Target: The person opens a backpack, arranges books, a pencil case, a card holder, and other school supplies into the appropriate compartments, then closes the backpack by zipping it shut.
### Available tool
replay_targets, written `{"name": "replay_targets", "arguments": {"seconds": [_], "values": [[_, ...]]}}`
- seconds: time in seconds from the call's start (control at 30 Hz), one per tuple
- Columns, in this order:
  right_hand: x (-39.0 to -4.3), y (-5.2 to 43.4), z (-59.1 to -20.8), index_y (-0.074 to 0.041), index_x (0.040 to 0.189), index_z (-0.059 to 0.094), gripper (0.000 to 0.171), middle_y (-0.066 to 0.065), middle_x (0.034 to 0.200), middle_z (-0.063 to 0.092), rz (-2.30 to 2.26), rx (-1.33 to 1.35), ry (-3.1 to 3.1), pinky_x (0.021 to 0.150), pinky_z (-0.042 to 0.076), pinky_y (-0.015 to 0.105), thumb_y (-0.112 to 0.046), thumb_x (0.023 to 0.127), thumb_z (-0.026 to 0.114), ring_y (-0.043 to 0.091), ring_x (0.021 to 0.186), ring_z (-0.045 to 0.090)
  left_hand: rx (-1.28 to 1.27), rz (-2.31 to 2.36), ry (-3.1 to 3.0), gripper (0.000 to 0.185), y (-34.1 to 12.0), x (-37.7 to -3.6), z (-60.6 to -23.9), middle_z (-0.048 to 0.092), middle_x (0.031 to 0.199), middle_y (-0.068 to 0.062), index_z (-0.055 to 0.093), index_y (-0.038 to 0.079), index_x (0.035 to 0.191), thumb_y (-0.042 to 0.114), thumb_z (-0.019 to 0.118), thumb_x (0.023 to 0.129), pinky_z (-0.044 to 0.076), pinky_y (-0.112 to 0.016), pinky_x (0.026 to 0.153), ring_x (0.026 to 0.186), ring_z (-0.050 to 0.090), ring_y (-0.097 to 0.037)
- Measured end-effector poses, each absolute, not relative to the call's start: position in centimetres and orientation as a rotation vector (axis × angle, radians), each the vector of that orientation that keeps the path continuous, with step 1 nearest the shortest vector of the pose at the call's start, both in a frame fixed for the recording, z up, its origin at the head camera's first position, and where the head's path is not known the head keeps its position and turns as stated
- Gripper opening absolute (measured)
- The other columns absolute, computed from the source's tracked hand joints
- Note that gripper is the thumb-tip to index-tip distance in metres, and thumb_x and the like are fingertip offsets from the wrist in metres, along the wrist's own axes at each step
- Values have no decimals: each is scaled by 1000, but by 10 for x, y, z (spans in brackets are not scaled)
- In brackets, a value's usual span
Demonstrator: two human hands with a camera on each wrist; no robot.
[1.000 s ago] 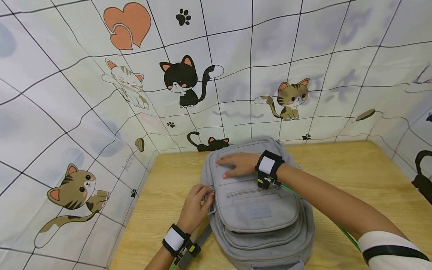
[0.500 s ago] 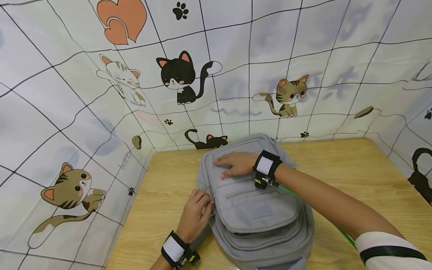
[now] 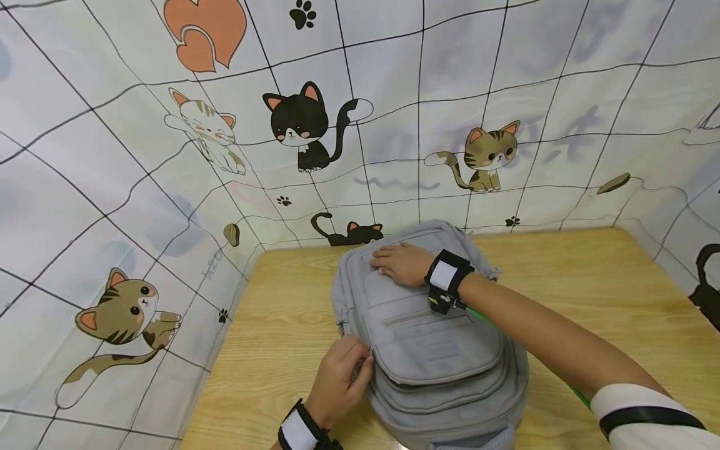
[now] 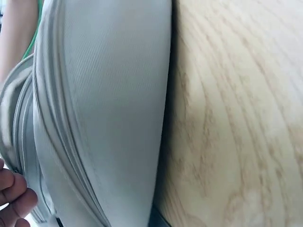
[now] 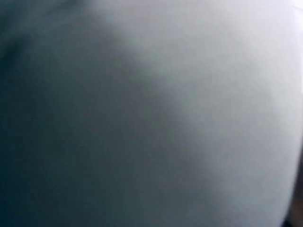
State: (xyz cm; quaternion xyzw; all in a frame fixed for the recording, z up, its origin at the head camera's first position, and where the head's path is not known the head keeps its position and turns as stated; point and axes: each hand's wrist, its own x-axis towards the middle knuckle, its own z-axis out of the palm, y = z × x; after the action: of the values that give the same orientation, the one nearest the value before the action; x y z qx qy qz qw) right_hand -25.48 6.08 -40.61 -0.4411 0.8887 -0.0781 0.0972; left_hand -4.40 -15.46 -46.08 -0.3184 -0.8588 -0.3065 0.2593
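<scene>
A grey backpack (image 3: 439,337) lies on the table with its front pockets facing up. At the left edge of its front pocket, my left hand (image 3: 342,381) pinches the zipper pull, which the fingertips mostly hide. The left wrist view shows the curled fingers (image 4: 16,196) beside the layered seams of the bag's side (image 4: 113,113). My right hand (image 3: 404,264) rests flat on the upper part of the front pocket, fingers pointing left. Only blurred grey fabric (image 5: 156,118) fills most of the right wrist view.
The wooden table (image 3: 574,287) extends on both sides of the backpack. Behind it and to the left hangs a white cloth wall (image 3: 394,75) with grid lines and printed cats. A horizontal zipper (image 3: 413,317) crosses the front pocket.
My left hand has slid down along the pocket's left edge, toward me. My right hand stays on the bag, its fingers drawn slightly closer together.
</scene>
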Motion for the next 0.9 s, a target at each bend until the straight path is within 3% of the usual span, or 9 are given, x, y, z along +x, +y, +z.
{"name": "replay_targets", "arguments": {"seconds": [0.07, 0.13, 0.23, 0.33, 0.43, 0.6, 0.7, 0.9], "values": [[-261, 64, -413, -11, 158, 51, 49, 14, 167, 45, -227, -1311, 2644, 125, 33, 63, -33, 117, 39, 35, 158, 39, -874, -830, -2328, 19, -151, -42, -461, 59, 91, 6, 61, 17, 88, 1, 68, 95, 47, -20, 78, 84, 56, -8], [-267, 64, -417, -10, 149, 58, 43, 14, 158, 55, -356, -1304, 2609, 121, 37, 62, -32, 116, 42, 35, 148, 50, -857, -843, -2339, 19, -149, -41, -462, 60, 91, 7, 60, 17, 89, 1, 67, 96, 47, -18, 78, 84, 57, -7], [-270, 63, -415, -11, 120, 64, 23, 9, 123, 67, -528, -1278, 2564, 108, 45, 55, -29, 114, 50, 27, 112, 64, -828, -877, -2345, 19, -148, -39, -464, 61, 92, 6, 59, 16, 89, -1, 67, 95, 49, -17, 79, 85, 58, -7], [-267, 59, -408, -14, 100, 58, 16, 2, 94, 60, -583, -1249, 2588, 90, 46, 47, -26, 111, 56, 19, 84, 54, -825, -885, -2338, 18, -148, -39, -465, 61, 92, 5, 60, 15, 90, -1, 68, 94, 50, -18, 79, 85, 60, -7], [-260, 55, -399, -8, 106, 63, 14, 3, 94, 63, -539, -1217, 2666, 89, 51, 47, -21, 110, 59, 19, 86, 58, -825, -883, -2324, 18, -147, -40, -465, 61, 91, 5, 61, 15, 90, -1, 68, 94, 50, -18, 79, 83, 59, -7], [-256, 50, -396, -2, 129, 66, 28, 12, 119, 71, -474, -1147, 2741, 102, 54, 51, -21, 110, 58, 30, 110, 69, -854, -846, -2273, 18, -144, -38, -460, 57, 86, 6, 61, 15, 87, 0, 68, 93, 47, -19, 74, 78, 55, -7], [-259, 50, -399, -2, 129, 66, 29, 15, 122, 71, -480, -1110, 2754, 100, 55, 51, -22, 111, 57, 33, 112, 70, -909, -804, -2230, 17, -139, -36, -458, 54, 83, 7, 61, 16, 86, 3, 66, 95, 45, -18, 70, 75, 51, -7], [-269, 55, -407, -7, 109, 64, 17, 9, 100, 66, -527, -1053, 2758, 81, 53, 44, -22, 111, 57, 24, 86, 61, -977, -792, -2218, 19, -131, -27, -457, 53, 82, 7, 59, 17, 85, 6, 63, 99, 42, -15, 71, 74, 49, -4]]}}
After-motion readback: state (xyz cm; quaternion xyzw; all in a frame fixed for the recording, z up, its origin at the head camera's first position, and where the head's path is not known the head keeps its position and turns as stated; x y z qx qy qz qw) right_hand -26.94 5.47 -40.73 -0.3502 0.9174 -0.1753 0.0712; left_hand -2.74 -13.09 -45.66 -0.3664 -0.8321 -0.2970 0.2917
